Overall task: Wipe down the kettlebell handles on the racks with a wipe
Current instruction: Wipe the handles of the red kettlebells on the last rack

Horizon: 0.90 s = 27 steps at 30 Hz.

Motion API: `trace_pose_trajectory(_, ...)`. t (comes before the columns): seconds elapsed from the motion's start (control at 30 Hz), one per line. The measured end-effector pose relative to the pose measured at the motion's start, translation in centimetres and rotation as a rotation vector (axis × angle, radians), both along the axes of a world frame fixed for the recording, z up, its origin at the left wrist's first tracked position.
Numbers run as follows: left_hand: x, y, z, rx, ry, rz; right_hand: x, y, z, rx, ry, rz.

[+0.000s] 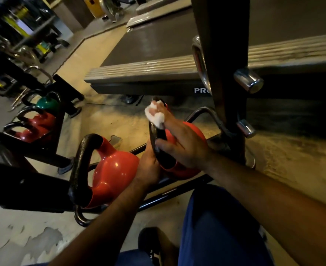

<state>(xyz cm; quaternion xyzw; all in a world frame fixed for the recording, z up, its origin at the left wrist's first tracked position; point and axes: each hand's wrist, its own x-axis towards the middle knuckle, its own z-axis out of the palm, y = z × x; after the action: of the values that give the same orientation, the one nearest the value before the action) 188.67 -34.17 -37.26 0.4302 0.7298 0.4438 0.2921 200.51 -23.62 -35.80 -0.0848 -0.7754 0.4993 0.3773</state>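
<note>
Two red kettlebells with black handles sit on a low black rack (158,198). My right hand (179,143) pinches a crumpled white wipe (155,114) against the top of the far kettlebell's handle (158,135). My left hand (148,167) reaches between the two bells and holds the lower end of that same handle, its fingers hidden behind it. The near red kettlebell (114,173) stands to the left, and neither hand touches its handle (81,166).
A second rack (43,143) at left carries red kettlebells (35,125) and a green one (46,103). A dark upright post (227,83) with chrome pegs rises right of my hands. Treadmill decks (148,52) lie behind. My blue-clad knee (216,227) and dark shoe (154,246) are below.
</note>
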Motion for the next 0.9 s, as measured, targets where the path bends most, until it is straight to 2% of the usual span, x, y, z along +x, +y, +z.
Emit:
trace_pose_trajectory(0.07,0.0,0.1,0.0,0.013,-0.080,0.045,-1.3,0.8,0.6,-0.144,-0.040,-0.001)
trace_pose_trajectory(0.2,0.4,0.2,0.2,-0.033,-0.083,0.137,-3.0,1.7,-0.1,-0.150,-0.006,-0.005)
trace_pose_trajectory(0.33,-0.1,0.2,0.1,-0.092,0.073,0.083,-3.4,3.3,0.8,-0.228,-0.091,0.002)
trace_pose_trajectory(0.4,0.0,-0.1,0.3,-0.136,0.090,0.076,-3.3,3.0,1.0,-0.221,-0.108,0.011)
trace_pose_trajectory(0.53,0.0,-0.4,0.0,-0.084,0.183,0.035,-2.4,3.1,0.1,-0.166,-0.132,0.042)
trace_pose_trajectory(0.63,-0.4,-0.2,-0.1,-0.078,0.126,0.035,-2.4,3.8,0.2,-0.227,-0.203,0.014)
trace_pose_trajectory(0.77,0.1,-0.2,0.3,-0.084,0.089,0.051,-2.5,2.7,0.6,-0.207,-0.110,0.026)
trace_pose_trajectory(0.83,-0.2,0.0,0.0,-0.066,0.072,0.039,-2.6,2.9,0.7,-0.182,-0.116,0.025)
trace_pose_trajectory(0.9,-0.3,0.1,-0.1,-0.070,0.078,0.032,-2.9,3.2,1.1,-0.248,-0.145,-0.008)
